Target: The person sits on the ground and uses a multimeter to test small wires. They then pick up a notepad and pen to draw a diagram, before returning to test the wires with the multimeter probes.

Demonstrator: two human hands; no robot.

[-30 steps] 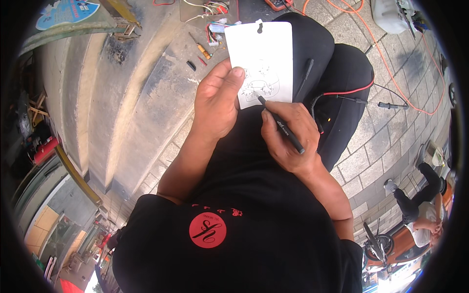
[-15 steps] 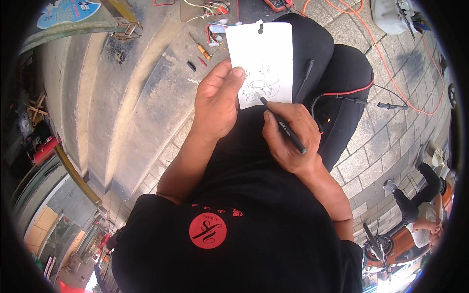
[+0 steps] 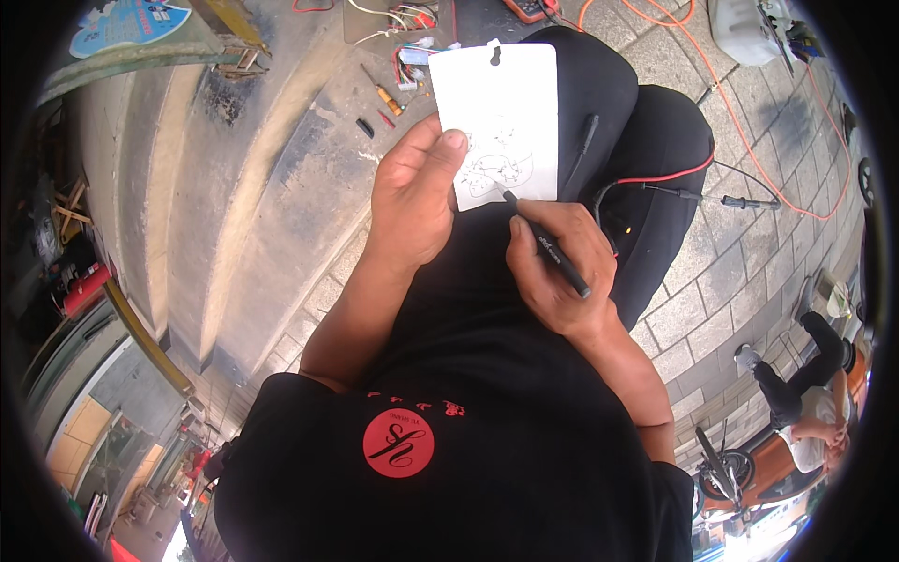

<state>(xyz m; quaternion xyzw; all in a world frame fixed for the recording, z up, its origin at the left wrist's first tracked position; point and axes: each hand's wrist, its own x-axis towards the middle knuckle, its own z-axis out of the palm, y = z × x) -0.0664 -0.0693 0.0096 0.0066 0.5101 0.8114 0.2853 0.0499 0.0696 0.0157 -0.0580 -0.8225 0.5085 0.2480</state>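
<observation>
My right hand [image 3: 565,262]: thumb and fingers closed in a pinch around a black pen [image 3: 554,253], its pale tip angled at the lower part of a white card [image 3: 506,89]. Cannot tell whether the tip presses or hovers. My left hand [image 3: 417,192] grips the card by its left edge, thumb on the front, over my lap.

Change, small: the pen sits slightly further right and lower than a second ago; the card is a shade to the left. No fresh stroke I can make out. My judgement: the pen work continues at the lower loops of the sketch [image 3: 496,170], with most of the card's upper half unmarked.

Further out, on my black trousers [image 3: 599,80]: a slim black rod [image 3: 588,136], and a red-and-black cable [image 3: 667,176] across the other leg.

Containers. Top edge, left of the card: a greyish flat piece [image 3: 361,23], perhaps a shallow tray, white and red wires over it; too cropped to say whether it has walls. Top right, on the paving: a white plastic container [image 3: 735,33], dark strip across it, contents not readable.

On the concrete ledge [image 3: 314,178], near my left hand: an orange-handled screwdriver [image 3: 388,100] and white connectors [image 3: 409,75] with coloured leads.
</observation>
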